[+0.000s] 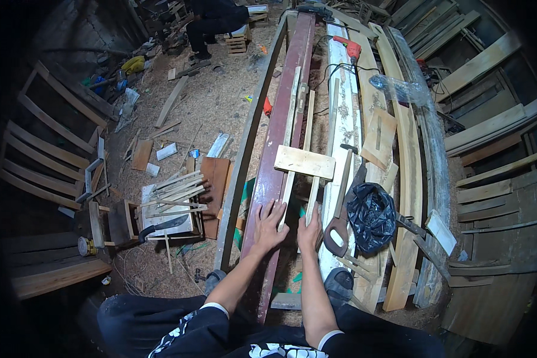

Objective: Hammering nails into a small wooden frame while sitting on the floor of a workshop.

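My left hand [269, 228] lies with fingers spread on a maroon-painted beam [277, 143], its thumb against the near end of a thin wooden strip [287, 190]. A second thin wooden strip [314, 196] runs roughly parallel on the right, its near end pinched in my right hand [308, 231]. Across both strips rests a pale rectangular wooden board [304, 162]. Just right of my right hand is a handsaw [336, 234], its dark handle toward me. Beside the saw sits a black plastic bag [372, 218], partly covering a hammer-like tool [357, 173].
Several planks [409, 197] extend away on the right, with a red power tool [349, 46] and clear plastic wrap [400, 89] on them. At left, a large knife [163, 228] and thin sticks [176, 196] lie on a low stand. Another person [215, 21] sits at the back.
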### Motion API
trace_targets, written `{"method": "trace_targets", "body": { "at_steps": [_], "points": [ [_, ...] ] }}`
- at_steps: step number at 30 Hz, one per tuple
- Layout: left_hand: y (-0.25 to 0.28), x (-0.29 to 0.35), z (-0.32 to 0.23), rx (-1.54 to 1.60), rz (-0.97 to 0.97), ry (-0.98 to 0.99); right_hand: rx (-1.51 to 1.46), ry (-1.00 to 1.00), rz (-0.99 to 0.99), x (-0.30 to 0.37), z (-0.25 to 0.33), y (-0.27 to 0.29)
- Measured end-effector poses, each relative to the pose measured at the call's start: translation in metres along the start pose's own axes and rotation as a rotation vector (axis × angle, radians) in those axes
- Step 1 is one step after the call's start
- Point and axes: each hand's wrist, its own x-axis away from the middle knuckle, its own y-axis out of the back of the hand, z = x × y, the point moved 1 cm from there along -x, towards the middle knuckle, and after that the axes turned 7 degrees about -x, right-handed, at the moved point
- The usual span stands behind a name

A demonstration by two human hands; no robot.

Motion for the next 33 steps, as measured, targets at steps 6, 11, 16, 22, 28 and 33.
{"method": "trace_targets", "body": {
  "at_steps": [6, 11, 16, 22, 28, 33],
  "points": [
    [-0.002, 0.0, -0.001, -0.055, 0.012, -0.02, 0.068, 0.052, -0.035, -0.003, -0.002, -0.001],
    [0.0, -0.002, -0.001, -0.095, 0.045, -0.035, 0.119, -0.061, -0.01, -0.002, 0.013, -0.001],
    [0.003, -0.002, -0.004, -0.032, 0.048, -0.029, 0.144, -0.116, -0.027, 0.002, 0.026, 0.009],
    [0.002, -0.004, -0.007, -0.054, 0.047, -0.043, 0.114, -0.092, -0.063, 0.001, 0.021, 0.009],
    [-0.005, -0.001, -0.001, -0.068, 0.034, -0.029, 0.222, 0.076, -0.082, 0.002, 0.024, 0.006],
    [-0.007, -0.002, -0.001, -0.1, 0.006, -0.034, 0.305, 0.149, -0.117, 0.001, 0.035, 0.008]
  ]
}}
